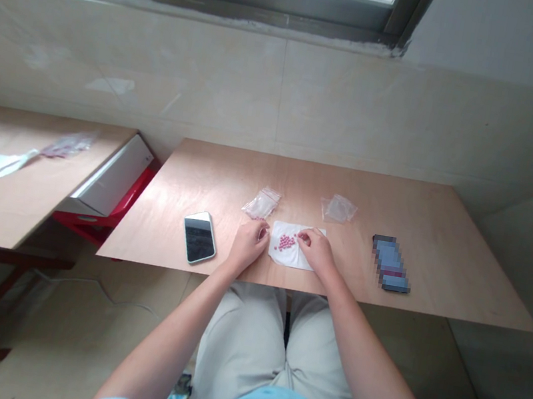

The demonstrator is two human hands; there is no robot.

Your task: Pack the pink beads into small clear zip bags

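On the wooden table lies a white sheet [277, 258], perhaps paper or cloth, with a cluster of small pinkish-red beads [286, 242] on it. My right hand [316, 246] rests over the sheet's right side, thumb and fingertips pinched together close to the beads. Just off the sheet's left edge is my left hand [250, 243], its fingers curled in a pinch. Whatever sits between the fingertips of either hand is too small to make out. A clear plastic zip bag [262, 203] lies just beyond my left hand. Farther back on the right are more clear bags [339, 208].
A phone with a dark screen [199, 237] lies left of my hands; another phone [391, 264], pixelated, lies to the right. The table [465, 285] ends close to my lap. Left of it, across a gap with a red stool [133, 195], a second table [5, 219] carries papers and bags.
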